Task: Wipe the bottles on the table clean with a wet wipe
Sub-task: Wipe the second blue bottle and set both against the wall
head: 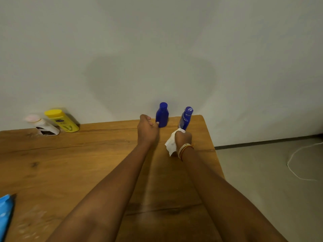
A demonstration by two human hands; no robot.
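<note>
Two hands work at the far right corner of the wooden surface [70, 163], close to the wall. Right hand [183, 137]: fingers curled tight, the grip closed on a white wet wipe [172, 143], which is bunched against the base of the right blue bottle [186, 117] and hangs down past the wrist; whether the fingers also clasp the bottle cannot be told. Bangles [184, 149] sit on that wrist. Left hand [147, 130]: fingers loosely curled, holding nothing, with the thumb tip touching the lower side of the left blue bottle [162, 115]. Both blue bottles carry blue caps; the left one stands upright, the right one tilts slightly rightward. Well apart at the far left, a yellow bottle [61, 121] and a white bottle [43, 125] with a pink cap lean toward the wall, just beside each other. A blue pack [5, 212] lies at the near left edge. A white cable [295, 163] runs across the floor on the right.
</note>
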